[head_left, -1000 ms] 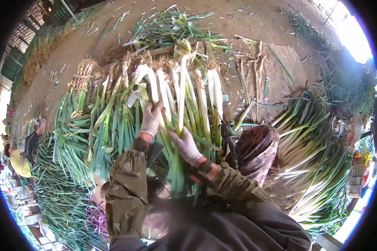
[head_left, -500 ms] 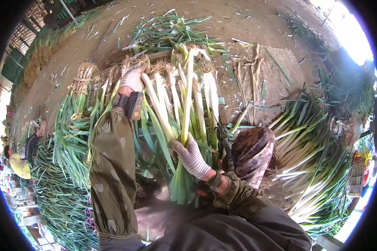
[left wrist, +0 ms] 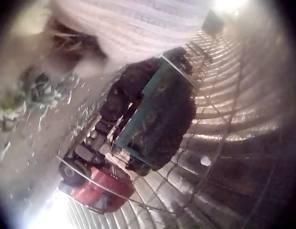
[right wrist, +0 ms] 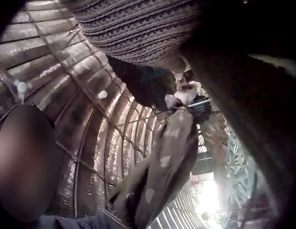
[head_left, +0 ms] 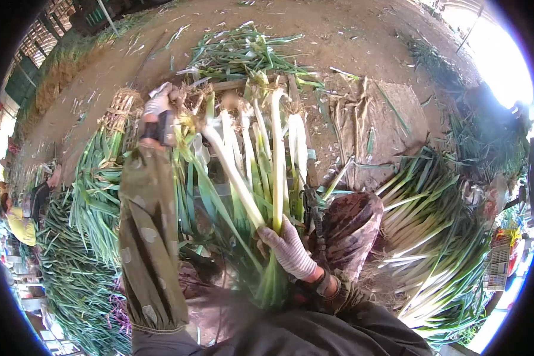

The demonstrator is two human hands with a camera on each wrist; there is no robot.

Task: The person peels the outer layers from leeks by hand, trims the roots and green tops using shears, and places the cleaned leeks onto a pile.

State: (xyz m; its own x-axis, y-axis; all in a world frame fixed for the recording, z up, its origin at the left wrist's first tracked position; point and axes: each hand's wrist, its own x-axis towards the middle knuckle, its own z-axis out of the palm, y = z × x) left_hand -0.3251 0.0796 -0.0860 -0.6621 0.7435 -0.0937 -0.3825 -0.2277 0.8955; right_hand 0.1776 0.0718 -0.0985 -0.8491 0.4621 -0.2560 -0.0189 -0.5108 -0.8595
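In the head view my gloved right hand (head_left: 292, 249) grips several leeks low, where white stalk turns to green leaf. Two thick white stalks (head_left: 277, 160) rise out of this grip and spread apart, and the green leaves (head_left: 272, 285) hang below it. My left arm reaches forward, and the gloved left hand (head_left: 159, 102) is by the root ends of the leeks at the far left of the row. In the left wrist view the glove (left wrist: 138, 28) is blurred; I cannot tell whether its fingers hold anything. More leeks (head_left: 228, 142) lie side by side beyond the right hand.
A tied bundle (head_left: 117, 113) lies on the left, above a large green heap (head_left: 80, 285). Loose leeks (head_left: 427, 237) are piled on the right. Trimmed leaves (head_left: 243, 50) and brown sacking (head_left: 385, 118) lie on the dirt floor. Another person (head_left: 21, 225) is at far left.
My left hand has moved away from the stalks, forward and left to the root ends. The right hand keeps its grip on the leeks and has shifted slightly right and nearer my body.
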